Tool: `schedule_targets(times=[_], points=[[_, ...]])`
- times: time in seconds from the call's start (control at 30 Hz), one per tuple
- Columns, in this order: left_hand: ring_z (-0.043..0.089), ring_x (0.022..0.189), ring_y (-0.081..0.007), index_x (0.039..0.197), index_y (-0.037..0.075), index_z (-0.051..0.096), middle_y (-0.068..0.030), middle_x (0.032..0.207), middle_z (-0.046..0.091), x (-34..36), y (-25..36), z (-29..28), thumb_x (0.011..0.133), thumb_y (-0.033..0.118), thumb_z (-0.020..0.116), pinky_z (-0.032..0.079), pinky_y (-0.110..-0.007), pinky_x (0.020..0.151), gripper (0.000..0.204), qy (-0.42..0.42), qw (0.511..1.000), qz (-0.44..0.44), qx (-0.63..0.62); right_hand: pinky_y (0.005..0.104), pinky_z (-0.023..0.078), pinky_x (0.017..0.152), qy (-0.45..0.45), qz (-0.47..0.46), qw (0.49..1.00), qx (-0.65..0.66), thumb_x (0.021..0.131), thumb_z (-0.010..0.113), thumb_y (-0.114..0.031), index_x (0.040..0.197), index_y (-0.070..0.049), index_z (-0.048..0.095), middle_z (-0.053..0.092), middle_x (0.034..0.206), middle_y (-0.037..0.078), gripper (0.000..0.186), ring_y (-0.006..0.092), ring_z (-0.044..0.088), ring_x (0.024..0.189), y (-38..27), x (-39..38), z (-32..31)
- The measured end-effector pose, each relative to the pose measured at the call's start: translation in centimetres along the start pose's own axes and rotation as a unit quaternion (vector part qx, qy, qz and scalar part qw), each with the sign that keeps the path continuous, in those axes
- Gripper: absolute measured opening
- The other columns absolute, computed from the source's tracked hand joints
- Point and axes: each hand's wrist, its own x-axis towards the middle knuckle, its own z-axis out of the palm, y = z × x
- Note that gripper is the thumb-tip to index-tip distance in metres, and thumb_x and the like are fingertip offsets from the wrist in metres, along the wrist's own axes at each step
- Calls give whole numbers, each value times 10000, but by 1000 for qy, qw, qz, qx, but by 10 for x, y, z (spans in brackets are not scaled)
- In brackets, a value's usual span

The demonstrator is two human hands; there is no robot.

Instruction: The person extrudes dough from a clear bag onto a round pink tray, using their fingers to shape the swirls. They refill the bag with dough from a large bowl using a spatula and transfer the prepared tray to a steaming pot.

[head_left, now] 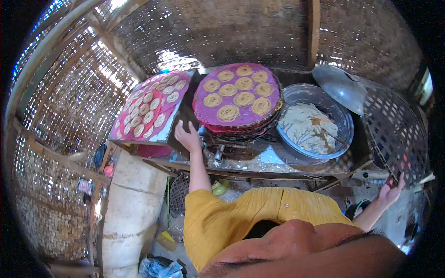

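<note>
My left hand [187,137] is open, its fingers apart, beside the wooden box and just left of the round stack. I cannot tell whether it touches the box. My right hand [390,191], far out to the right, has its fingers closed at the lower rim of a dark open-weave tray [396,121]. The stack of round trays stands in the middle, topped with a purple cloth [234,103] bearing several coiled yellowish noodle rounds [244,98]. To its right, a large grey basin [320,160] holds pale dough [301,124] with a stick-like tool in it.
A metal lid [340,88] leans behind the basin. On the left, a wooden box [172,144] carries pink cloth with several paler coiled rounds [143,109]. A small metal tool [219,152] lies near the bench front. Woven bamboo walls [222,32] enclose the space.
</note>
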Motion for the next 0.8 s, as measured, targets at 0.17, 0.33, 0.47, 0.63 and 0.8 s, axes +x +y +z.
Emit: schedule_targets(times=[0.17,0.33,0.47,0.63,0.8], points=[[427,965,-294,817,100,590,-102,981,508,44,156,-26,620,166,651,312,-403,829,217,-120,954,193,-195,335,466,785,-73,85,993,37,809,480,-80,1081,59,439,512,1067,153,308,259,525,945,15,-5,11],[315,1128,-298,856,147,629,-93,1139,436,25,243,4,635,255,658,211,-501,943,248,-297,895,314,-113,297,467,738,-104,186,976,50,811,481,-103,1052,42,477,539,1034,129,281,239,538,919,37,-21,31],[276,1167,-300,943,79,604,-94,1169,422,9,261,44,651,273,640,178,-579,932,352,-398,842,361,38,280,475,669,-97,206,974,19,798,509,-135,1039,-3,500,555,1015,95,275,173,550,870,42,-37,37],[337,1132,-294,939,39,595,-77,1103,473,8,276,52,675,257,617,179,-638,894,343,-439,801,396,97,264,473,616,-123,225,967,5,803,494,-145,1024,-16,507,567,980,73,256,143,558,798,39,-50,36],[371,1095,-280,912,44,602,-71,1062,491,8,282,57,659,210,605,176,-647,890,302,-464,774,414,118,234,470,566,-167,247,954,-40,809,464,-147,1033,4,490,567,968,81,272,144,567,740,39,-59,44]])
